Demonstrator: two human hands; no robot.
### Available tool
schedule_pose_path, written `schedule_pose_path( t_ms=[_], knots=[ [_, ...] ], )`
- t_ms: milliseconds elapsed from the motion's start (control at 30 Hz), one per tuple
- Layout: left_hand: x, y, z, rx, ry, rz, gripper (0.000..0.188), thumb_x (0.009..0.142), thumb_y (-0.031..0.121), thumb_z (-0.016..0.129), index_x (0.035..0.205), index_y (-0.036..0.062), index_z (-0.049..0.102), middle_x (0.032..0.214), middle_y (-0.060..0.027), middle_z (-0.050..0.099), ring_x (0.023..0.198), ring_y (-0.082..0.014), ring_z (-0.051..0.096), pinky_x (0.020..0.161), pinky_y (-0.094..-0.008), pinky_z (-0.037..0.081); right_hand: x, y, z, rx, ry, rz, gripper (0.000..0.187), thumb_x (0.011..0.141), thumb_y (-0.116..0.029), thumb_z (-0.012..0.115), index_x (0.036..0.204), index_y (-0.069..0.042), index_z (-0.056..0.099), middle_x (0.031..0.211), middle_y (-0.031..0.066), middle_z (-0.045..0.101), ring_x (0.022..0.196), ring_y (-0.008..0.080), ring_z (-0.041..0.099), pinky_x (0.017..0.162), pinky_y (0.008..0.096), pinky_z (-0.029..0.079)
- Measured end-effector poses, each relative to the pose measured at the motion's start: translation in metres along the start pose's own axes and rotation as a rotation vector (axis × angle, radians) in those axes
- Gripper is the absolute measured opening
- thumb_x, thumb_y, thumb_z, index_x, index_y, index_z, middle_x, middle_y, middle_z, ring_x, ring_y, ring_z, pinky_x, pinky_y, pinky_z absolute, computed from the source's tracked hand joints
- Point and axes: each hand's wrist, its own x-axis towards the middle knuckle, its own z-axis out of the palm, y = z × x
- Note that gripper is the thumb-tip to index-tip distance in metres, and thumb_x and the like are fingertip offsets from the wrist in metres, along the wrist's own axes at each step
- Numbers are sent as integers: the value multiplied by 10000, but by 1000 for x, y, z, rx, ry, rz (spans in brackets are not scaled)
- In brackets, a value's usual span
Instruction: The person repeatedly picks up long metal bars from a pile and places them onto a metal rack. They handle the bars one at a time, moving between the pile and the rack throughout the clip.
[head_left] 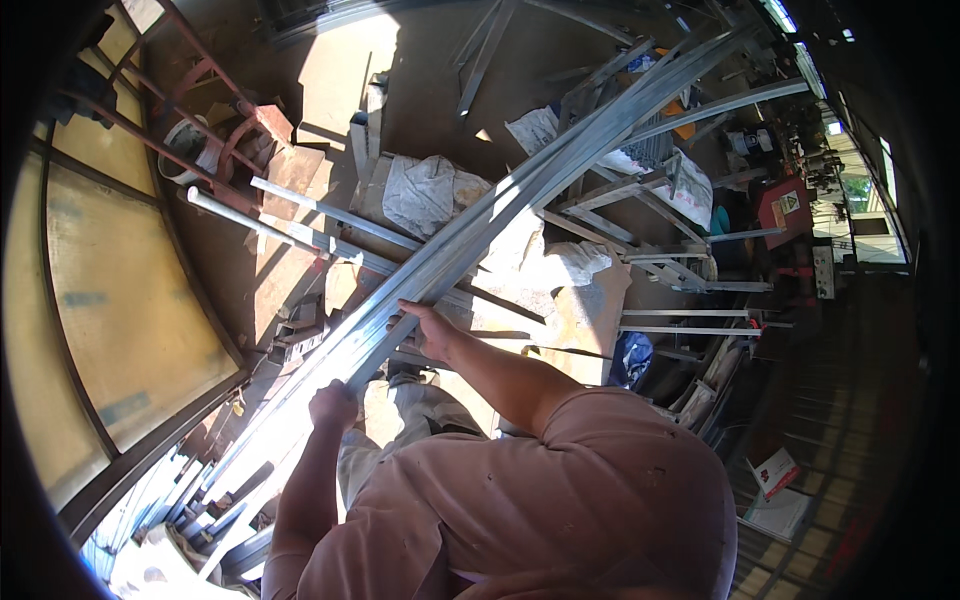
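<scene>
A bundle of long silvery metal bars runs diagonally from the lower left to the far right in front of me. My right hand is closed round the near-side bar, thumb on top and fingers wrapped at its edge. Lower down, near that bar's end, my left hand is closed in a fist against it; its fingers are mostly hidden. Sunlight washes out the bundle's lower left part.
A whitish cloth lies behind the bundle. A round pipe sticks out at the left, near a white bucket and a reddish metal frame. To the right stand metal frames and a red box. Yellowish panels line the left.
</scene>
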Motion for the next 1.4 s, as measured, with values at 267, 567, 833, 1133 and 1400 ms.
schedule_pose_path(
  t_ms=[267, 567, 833, 1133, 1400],
  knots=[
    [1, -45, -5, 67, -184, -32, 319, 867, 246, 670, 1142, 83, 674, 1120, -148, 736, 1062, -318, 716, 883, -459, 573, 49, -83, -65, -157, 285, -132, 349, 902, -332, 703, 1185, -164, 590, 1089, 54, 690, 1035, 228, 658, 901, 475, 527],
    [25, -68, 62, -135, -25, -151, 260, 879, 241, 717, 1043, 40, 710, 1051, -171, 746, 1021, -336, 728, 867, -427, 583, 64, -63, -55, -248, 334, -97, 444, 903, -436, 758, 1272, -249, 597, 1156, 38, 618, 1047, 242, 590, 832, 414, 474],
    [31, -18, 20, -129, 253, 95, 826, 875, 455, 740, 1510, 40, 413, 1512, -180, 452, 1449, -328, 381, 1223, -470, 276, 128, -73, -44, -478, 430, -56, 568, 858, -575, 704, 1263, -207, 551, 1120, 60, 548, 910, 252, 570, 690, 373, 539],
    [-202, -181, 172, -392, 11, -589, 658, 855, 323, 775, 1409, 82, 515, 1451, -159, 504, 1389, -357, 434, 1146, -479, 391, 219, -170, -106, -416, 488, -148, 571, 962, -593, 594, 1400, -235, 522, 1403, 55, 505, 1181, 280, 537, 825, 379, 567],
    [-374, -191, 297, -732, -183, -1155, 628, 866, 398, 768, 1333, 19, 588, 1412, -218, 575, 1318, -388, 549, 1095, -456, 466, 187, -105, -82, -805, 432, -59, 736, 926, -622, 638, 1447, -136, 452, 1242, 125, 633, 974, 262, 620, 738, 391, 544]
  ],
)
